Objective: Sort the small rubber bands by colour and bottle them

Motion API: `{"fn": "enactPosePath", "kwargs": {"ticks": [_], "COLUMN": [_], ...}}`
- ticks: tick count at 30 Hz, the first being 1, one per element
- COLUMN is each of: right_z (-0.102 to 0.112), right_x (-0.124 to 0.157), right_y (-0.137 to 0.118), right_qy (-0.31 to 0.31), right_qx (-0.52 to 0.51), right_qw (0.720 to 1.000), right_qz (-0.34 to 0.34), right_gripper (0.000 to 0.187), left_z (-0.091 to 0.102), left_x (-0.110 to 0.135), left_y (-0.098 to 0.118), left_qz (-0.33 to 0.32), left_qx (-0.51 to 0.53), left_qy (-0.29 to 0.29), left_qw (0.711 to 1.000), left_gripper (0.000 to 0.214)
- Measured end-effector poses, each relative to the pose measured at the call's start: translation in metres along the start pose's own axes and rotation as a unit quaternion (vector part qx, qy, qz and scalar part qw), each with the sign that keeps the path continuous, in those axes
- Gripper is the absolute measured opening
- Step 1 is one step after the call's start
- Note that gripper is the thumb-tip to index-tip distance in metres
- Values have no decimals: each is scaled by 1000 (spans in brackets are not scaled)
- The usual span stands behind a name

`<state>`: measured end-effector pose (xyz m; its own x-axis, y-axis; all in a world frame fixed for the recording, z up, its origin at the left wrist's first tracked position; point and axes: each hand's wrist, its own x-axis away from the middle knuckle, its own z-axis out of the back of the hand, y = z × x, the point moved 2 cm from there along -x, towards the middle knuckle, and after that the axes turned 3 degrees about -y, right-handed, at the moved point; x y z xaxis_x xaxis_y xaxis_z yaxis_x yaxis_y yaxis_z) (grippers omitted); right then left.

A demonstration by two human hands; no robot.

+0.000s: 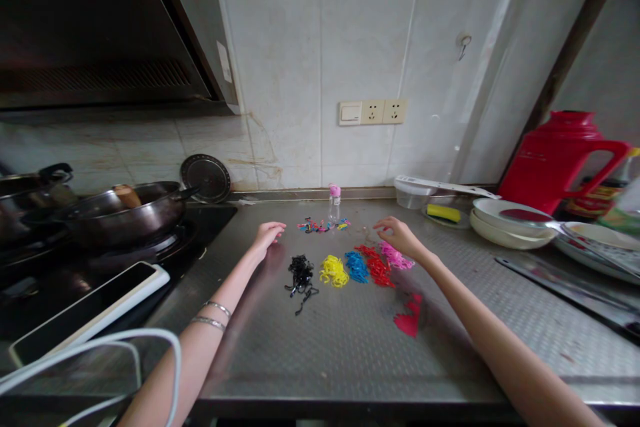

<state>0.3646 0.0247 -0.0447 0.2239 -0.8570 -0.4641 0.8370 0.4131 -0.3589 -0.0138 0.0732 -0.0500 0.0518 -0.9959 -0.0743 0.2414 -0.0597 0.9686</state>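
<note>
My left hand [270, 237] hovers at the left end of a small mixed heap of coloured rubber bands [315, 225], with its fingers loosely bent and apart. My right hand [397, 235] is just above the pink rubber bands [397, 256], fingers curved toward the left, with nothing visible in them. Sorted piles lie in a row between my arms: black rubber bands [300, 273], yellow rubber bands [334, 271], blue rubber bands [357, 267] and red rubber bands [377, 267]. A small clear bottle [334, 207] with a pink cap stands upright behind the mixed heap.
On the left are a pan [125, 213] on the stove, a white-edged device [90, 307] and white cables [177, 360]. To the right stand a plastic strainer [413, 195], a yellow sponge [443, 213], stacked bowls [505, 230], a knife [560, 287] and a red thermos [550, 163].
</note>
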Motion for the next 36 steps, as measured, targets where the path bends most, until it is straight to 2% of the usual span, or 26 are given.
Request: {"fn": "enactPosePath", "kwargs": {"ticks": [4,11,20,25,29,33,36], "right_z": [-12,-38,-63,-63,-58,-45,-28], "right_x": [-25,-69,-84,-82,-78,-70,-58], "right_y": [-14,-19,-20,-26,-27,-19,-5], "right_qy": [-68,-139,-177,-143,-131,-112,-111], "right_qx": [46,119,190,219,203,172,131], "right_qw": [997,982,961,964,968,975,983], "right_qz": [13,-47,-92,-57,-67,-81,-70], "right_gripper": [27,32,29,26,26,25,24], "left_z": [0,-3,-6,-6,-5,-7,-12], "left_x": [1,5,12,12,13,14,10], "left_y": [0,0,6,5,5,5,5], "left_qz": [4,8,3,0,-3,-4,-35], "left_qx": [-2,-22,-33,-34,-39,-54,-88], "left_qy": [1,-11,-15,-15,-17,-20,-29], "left_qw": [1000,1000,999,999,999,998,995], "left_gripper": [25,24,21,21,20,21,20]}}
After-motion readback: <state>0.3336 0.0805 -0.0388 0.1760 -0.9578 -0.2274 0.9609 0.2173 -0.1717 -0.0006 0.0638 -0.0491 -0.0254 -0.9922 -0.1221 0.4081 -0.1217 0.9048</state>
